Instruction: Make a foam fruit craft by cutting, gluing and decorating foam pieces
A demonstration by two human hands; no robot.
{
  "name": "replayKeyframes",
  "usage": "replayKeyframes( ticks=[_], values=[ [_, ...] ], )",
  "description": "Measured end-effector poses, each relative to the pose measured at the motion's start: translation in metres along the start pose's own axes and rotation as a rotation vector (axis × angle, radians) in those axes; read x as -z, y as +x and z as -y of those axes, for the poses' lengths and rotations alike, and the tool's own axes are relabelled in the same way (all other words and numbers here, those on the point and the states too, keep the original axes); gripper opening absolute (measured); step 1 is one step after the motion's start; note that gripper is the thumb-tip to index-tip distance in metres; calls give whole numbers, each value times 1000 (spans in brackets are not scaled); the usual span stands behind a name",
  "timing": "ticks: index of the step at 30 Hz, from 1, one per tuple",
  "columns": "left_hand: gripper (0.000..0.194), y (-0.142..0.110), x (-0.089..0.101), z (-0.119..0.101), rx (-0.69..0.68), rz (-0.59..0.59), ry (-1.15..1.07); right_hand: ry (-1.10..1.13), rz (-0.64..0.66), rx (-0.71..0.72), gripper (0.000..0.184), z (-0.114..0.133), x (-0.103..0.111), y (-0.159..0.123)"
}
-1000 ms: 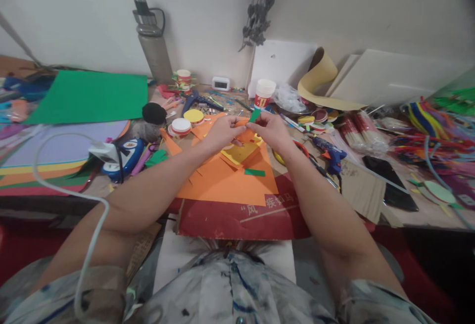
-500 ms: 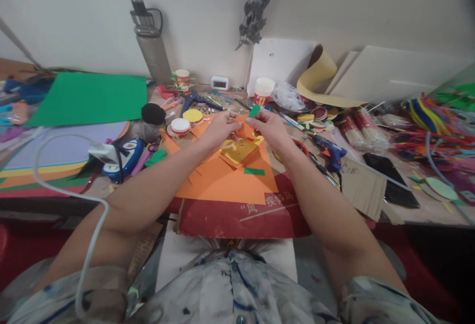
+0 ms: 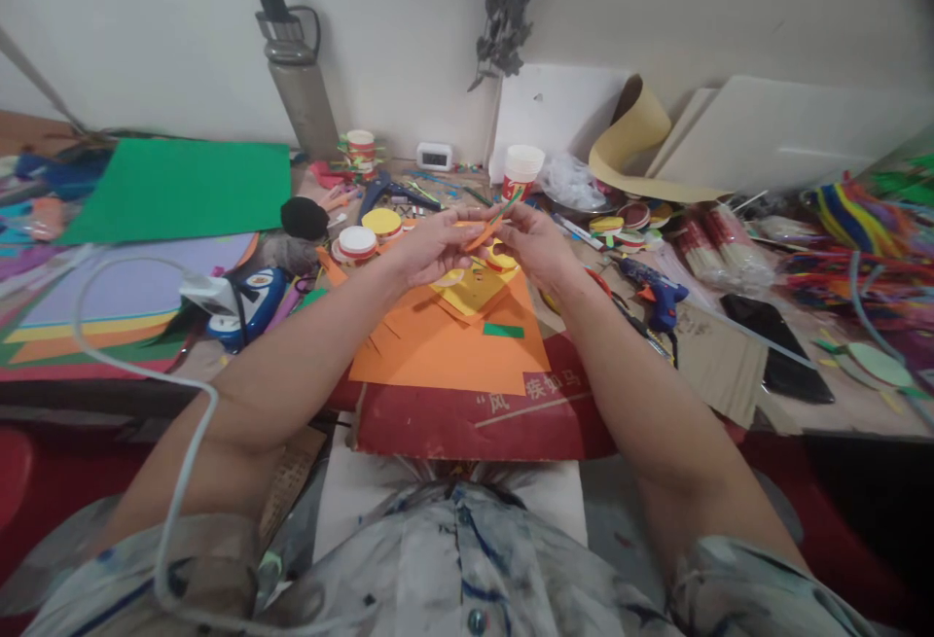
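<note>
Above the orange sheet (image 3: 438, 355), my left hand (image 3: 438, 246) pinches a small orange paper piece (image 3: 484, 236). My right hand (image 3: 538, 243) closes on the piece's other end, where a green paper strip (image 3: 514, 199) stands up at the fingertips. Whether the green strip is fixed to the orange piece, I cannot tell. Below the hands lies a yellow piece (image 3: 471, 297) with small marks, and a round yellow-topped item (image 3: 500, 260) sits partly behind my right fingers. A loose green strip (image 3: 503, 331) rests on the orange sheet.
A red-and-white paper cup (image 3: 523, 168) stands behind my right hand. Round lids (image 3: 357, 242) lie to the left. A blue glue gun (image 3: 657, 292) and a black phone (image 3: 777, 345) are at the right. A white cable (image 3: 208, 413) loops over my left arm. A bottle (image 3: 303, 92) stands at the wall.
The orange piece and green strip have turned from facing me to nearly edge-on. My left hand has rolled, and its fingers now reach farther right along the piece.
</note>
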State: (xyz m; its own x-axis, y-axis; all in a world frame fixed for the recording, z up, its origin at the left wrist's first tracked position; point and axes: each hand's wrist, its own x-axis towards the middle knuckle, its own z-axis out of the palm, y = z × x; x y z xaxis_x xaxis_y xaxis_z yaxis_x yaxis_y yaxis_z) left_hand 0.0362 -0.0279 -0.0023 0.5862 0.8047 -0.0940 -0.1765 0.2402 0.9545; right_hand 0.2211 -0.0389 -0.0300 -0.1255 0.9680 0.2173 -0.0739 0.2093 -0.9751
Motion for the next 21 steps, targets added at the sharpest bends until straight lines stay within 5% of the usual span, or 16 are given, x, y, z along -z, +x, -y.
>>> replayKeyframes(
  ticks=[4,7,9,11,15,21],
  values=[
    [30,5,14,-5,47,-167,460,67,-97,-31,44,3,2,-1],
    [24,11,35,-9,-159,-402,945,29,-220,-54,40,5,3,0],
    [15,13,46,-9,-208,-390,1224,-37,-265,-74,33,6,2,0],
    [16,14,51,-7,-113,-305,1409,-97,-267,-94,25,6,1,0],
    [10,14,50,1,49,-239,1583,-133,-257,-129,20,7,-4,-1],
    [10,17,47,7,-42,-305,1547,-126,-234,-167,22,7,-9,-3]
  ],
)
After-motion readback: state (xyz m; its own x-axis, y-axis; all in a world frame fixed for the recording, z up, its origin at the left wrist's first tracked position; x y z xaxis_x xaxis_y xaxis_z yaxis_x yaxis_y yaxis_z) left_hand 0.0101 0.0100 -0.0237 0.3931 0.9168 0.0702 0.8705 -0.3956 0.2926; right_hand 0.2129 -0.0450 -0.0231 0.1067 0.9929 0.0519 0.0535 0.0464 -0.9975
